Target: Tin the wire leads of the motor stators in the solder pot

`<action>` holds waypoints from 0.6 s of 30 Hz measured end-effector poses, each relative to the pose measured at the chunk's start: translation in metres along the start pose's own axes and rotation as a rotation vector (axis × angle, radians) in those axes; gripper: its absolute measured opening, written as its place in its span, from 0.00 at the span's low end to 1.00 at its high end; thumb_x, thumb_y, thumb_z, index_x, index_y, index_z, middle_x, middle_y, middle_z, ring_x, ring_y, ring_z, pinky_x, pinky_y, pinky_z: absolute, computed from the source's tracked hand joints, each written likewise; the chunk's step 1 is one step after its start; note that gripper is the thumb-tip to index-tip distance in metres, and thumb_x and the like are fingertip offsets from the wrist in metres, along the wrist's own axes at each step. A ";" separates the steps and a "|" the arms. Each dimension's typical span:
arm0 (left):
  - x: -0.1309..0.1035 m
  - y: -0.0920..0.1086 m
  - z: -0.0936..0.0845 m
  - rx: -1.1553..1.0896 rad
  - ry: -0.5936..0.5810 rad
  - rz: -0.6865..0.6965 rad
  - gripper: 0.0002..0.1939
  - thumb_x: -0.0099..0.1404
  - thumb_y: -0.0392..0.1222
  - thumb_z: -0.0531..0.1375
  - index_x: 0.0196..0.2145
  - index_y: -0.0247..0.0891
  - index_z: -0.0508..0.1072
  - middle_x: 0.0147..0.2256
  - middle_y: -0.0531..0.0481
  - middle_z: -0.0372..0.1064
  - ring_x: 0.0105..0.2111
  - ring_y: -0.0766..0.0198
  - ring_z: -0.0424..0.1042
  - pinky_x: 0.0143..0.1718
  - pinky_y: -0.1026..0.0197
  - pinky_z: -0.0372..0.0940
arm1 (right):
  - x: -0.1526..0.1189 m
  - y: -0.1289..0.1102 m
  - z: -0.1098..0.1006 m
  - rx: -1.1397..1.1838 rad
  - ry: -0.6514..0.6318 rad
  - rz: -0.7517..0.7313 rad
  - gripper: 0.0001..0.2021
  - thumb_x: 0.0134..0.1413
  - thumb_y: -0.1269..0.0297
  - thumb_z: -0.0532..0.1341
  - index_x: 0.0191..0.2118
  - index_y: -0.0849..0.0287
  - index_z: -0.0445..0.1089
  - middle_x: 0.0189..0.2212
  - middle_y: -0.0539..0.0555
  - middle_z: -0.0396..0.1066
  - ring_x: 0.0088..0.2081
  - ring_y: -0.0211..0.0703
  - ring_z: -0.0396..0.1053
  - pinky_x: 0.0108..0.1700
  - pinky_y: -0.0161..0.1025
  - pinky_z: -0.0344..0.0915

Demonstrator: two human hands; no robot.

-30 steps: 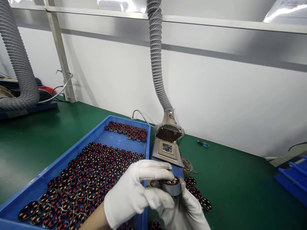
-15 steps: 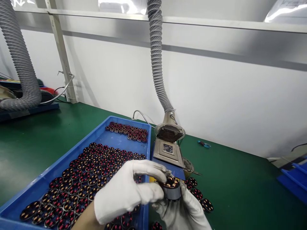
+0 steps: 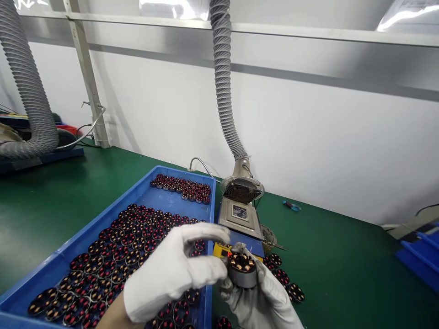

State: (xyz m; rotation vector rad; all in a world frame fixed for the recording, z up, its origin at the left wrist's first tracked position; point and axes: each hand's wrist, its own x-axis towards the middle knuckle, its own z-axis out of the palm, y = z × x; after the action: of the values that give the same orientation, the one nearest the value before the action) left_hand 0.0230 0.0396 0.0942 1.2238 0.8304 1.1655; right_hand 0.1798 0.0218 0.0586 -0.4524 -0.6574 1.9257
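My right hand (image 3: 257, 292), in a white glove with grey fingertips, grips a motor stator (image 3: 242, 274), a grey ring with copper windings showing at its top. Just left of it, my gloved left hand (image 3: 178, 265) has its thumb and fingers apart, with nothing between them. The left thumb tip comes close to the stator's side; I cannot tell whether it touches. Several other stators (image 3: 281, 277) lie on the table right of my right hand. Behind the hands stands a solder pot (image 3: 240, 218) with a metal top and a yellow front with red digits.
A blue tray (image 3: 113, 201) on the left holds many stators with red and copper windings. A fume hood on a grey duct (image 3: 222, 77) hangs behind the solder pot. Blue-handled pliers (image 3: 291, 206) lie on the green table (image 3: 329, 256). Blue bins (image 3: 421, 256) stand far right.
My left hand has let go of the stator's upper edge and drawn left, its fingers spreading apart. The stator stays in my right hand, tipped slightly.
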 end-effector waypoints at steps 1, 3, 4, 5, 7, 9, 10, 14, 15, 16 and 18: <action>0.001 0.000 0.002 0.056 -0.064 0.006 0.11 0.45 0.28 0.60 0.26 0.37 0.78 0.31 0.49 0.75 0.28 0.63 0.71 0.26 0.67 0.64 | 0.000 0.001 -0.002 -0.028 0.020 -0.020 0.16 0.37 0.60 0.72 0.36 0.50 0.74 0.33 0.50 0.78 0.31 0.38 0.74 0.36 0.35 0.71; 0.001 -0.001 0.007 0.093 -0.121 0.113 0.11 0.46 0.27 0.56 0.22 0.36 0.78 0.29 0.48 0.75 0.31 0.63 0.72 0.32 0.66 0.66 | 0.001 0.005 -0.009 -0.101 0.071 -0.089 0.18 0.36 0.58 0.71 0.38 0.50 0.73 0.35 0.51 0.77 0.32 0.41 0.74 0.37 0.39 0.71; 0.000 -0.002 0.009 0.087 -0.116 0.188 0.13 0.47 0.26 0.55 0.22 0.36 0.78 0.29 0.49 0.74 0.32 0.63 0.72 0.33 0.67 0.65 | 0.003 0.008 -0.013 -0.150 0.102 -0.142 0.18 0.37 0.57 0.71 0.39 0.51 0.73 0.36 0.51 0.77 0.33 0.43 0.74 0.37 0.41 0.72; -0.001 -0.003 0.010 0.081 -0.092 0.260 0.13 0.47 0.26 0.55 0.23 0.37 0.78 0.29 0.50 0.74 0.32 0.64 0.72 0.34 0.67 0.65 | 0.005 0.011 -0.017 -0.206 0.140 -0.212 0.18 0.38 0.57 0.70 0.39 0.51 0.73 0.36 0.52 0.77 0.33 0.44 0.74 0.37 0.42 0.72; -0.004 -0.005 0.011 0.072 -0.031 0.363 0.14 0.48 0.26 0.56 0.24 0.40 0.78 0.30 0.51 0.74 0.33 0.64 0.72 0.33 0.69 0.65 | 0.011 0.016 -0.024 -0.335 0.232 -0.408 0.15 0.40 0.56 0.69 0.38 0.51 0.72 0.34 0.52 0.77 0.33 0.45 0.74 0.35 0.42 0.72; -0.004 -0.006 0.009 0.021 0.051 0.394 0.14 0.49 0.27 0.58 0.24 0.43 0.78 0.32 0.53 0.75 0.36 0.65 0.72 0.34 0.71 0.65 | 0.016 0.020 -0.028 -0.490 0.322 -0.642 0.14 0.42 0.56 0.68 0.37 0.53 0.71 0.31 0.52 0.77 0.31 0.45 0.74 0.33 0.40 0.73; -0.003 -0.007 0.007 -0.011 0.098 0.368 0.13 0.49 0.27 0.59 0.25 0.44 0.79 0.34 0.54 0.75 0.38 0.64 0.72 0.35 0.71 0.65 | 0.017 0.022 -0.029 -0.574 0.360 -0.757 0.14 0.42 0.57 0.68 0.37 0.53 0.70 0.31 0.53 0.76 0.31 0.45 0.74 0.32 0.39 0.73; 0.006 -0.011 0.006 -0.105 -0.011 0.053 0.20 0.48 0.37 0.65 0.42 0.43 0.76 0.41 0.48 0.74 0.44 0.57 0.70 0.44 0.63 0.65 | 0.011 0.031 -0.020 -0.954 0.440 -1.133 0.12 0.44 0.69 0.67 0.37 0.53 0.69 0.41 0.55 0.74 0.39 0.47 0.74 0.35 0.39 0.73; 0.008 -0.013 0.009 -0.112 -0.101 -0.012 0.21 0.49 0.39 0.66 0.43 0.40 0.75 0.41 0.46 0.74 0.44 0.56 0.70 0.44 0.61 0.65 | 0.009 0.034 -0.017 -1.058 0.445 -1.211 0.12 0.44 0.72 0.66 0.36 0.52 0.69 0.43 0.54 0.73 0.41 0.47 0.73 0.37 0.41 0.73; 0.009 -0.017 0.013 -0.139 -0.155 -0.055 0.19 0.50 0.42 0.65 0.43 0.39 0.76 0.39 0.45 0.74 0.42 0.56 0.70 0.44 0.60 0.65 | 0.007 0.037 -0.015 -1.161 0.446 -1.275 0.13 0.44 0.75 0.65 0.36 0.52 0.70 0.43 0.54 0.73 0.43 0.48 0.73 0.39 0.42 0.73; 0.010 -0.024 0.022 -0.231 -0.126 -0.075 0.12 0.54 0.44 0.64 0.36 0.38 0.78 0.36 0.46 0.75 0.38 0.59 0.71 0.42 0.62 0.65 | 0.006 0.042 -0.014 -1.327 0.463 -1.360 0.16 0.43 0.80 0.64 0.36 0.51 0.70 0.43 0.53 0.73 0.44 0.48 0.72 0.41 0.44 0.72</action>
State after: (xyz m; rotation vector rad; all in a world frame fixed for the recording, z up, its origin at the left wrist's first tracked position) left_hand 0.0511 0.0444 0.0755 1.0550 0.6231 1.0795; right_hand 0.1557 0.0163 0.0218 -0.8675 -1.3645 -0.0785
